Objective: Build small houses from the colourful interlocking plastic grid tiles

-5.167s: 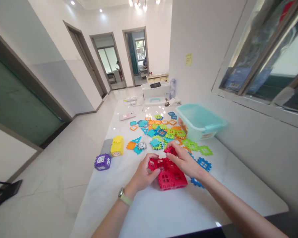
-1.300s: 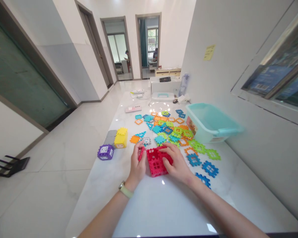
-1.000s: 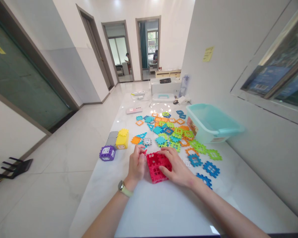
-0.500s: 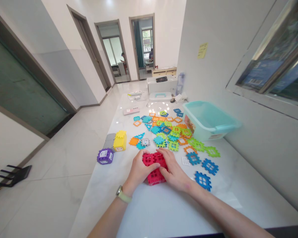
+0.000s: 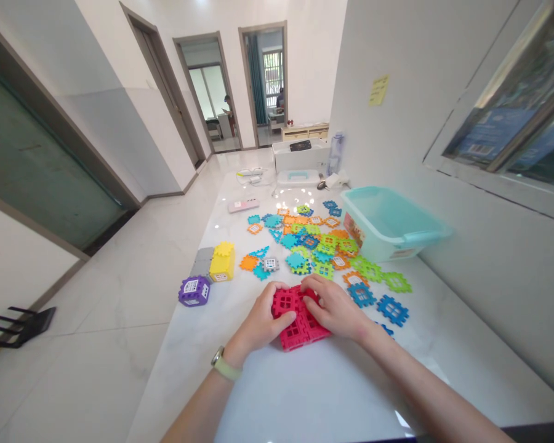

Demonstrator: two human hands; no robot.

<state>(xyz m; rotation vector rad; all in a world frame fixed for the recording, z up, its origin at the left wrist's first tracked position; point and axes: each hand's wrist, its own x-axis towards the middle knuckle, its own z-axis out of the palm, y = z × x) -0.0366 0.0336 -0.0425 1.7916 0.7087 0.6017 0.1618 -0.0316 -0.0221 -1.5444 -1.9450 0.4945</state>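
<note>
White marble table [image 5: 305,394] | red block house [image 5: 295,329] lying near the table's centre, just nearer than the scattered pieces | left hand [image 5: 263,320] curled, gripping its left side | right hand [image 5: 332,301] half-open, fingers pressing its top | in hand: fitting panels

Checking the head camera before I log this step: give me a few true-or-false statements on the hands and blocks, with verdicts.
1. The left hand and right hand both rest on the red waffle-block cube. True.
2. The watch is on the right wrist. False: it is on the left wrist.
3. The yellow block house sits inside the teal plastic tub. False: it stands on the white tabletop, left of the loose block pieces.
4. The purple block house stands apart from both hands. True.
</note>
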